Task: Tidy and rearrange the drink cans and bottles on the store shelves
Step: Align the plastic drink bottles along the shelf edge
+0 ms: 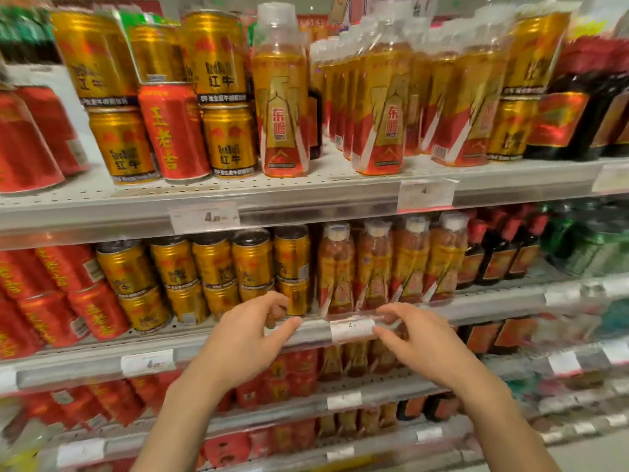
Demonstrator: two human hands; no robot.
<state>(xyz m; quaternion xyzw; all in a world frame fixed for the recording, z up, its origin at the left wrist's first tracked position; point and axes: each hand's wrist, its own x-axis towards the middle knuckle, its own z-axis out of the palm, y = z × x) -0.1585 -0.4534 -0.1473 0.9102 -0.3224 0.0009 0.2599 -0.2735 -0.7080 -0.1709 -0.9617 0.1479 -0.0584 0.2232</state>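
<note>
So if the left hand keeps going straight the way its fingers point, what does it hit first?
Most likely the lower gold can at the right end of the stacked gold row on the middle shelf; the left hand has its fingertips just in front of it, though depth is unclear.

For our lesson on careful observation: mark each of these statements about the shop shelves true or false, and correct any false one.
1. A red can stands among gold cans on the top shelf. True.
2. Both hands are at the top shelf. False: the left hand and right hand are at the middle shelf's front rail.
3. The right hand holds a bottle. False: it holds nothing.
4. Dark bottles stand at the top shelf's right. True.
</note>
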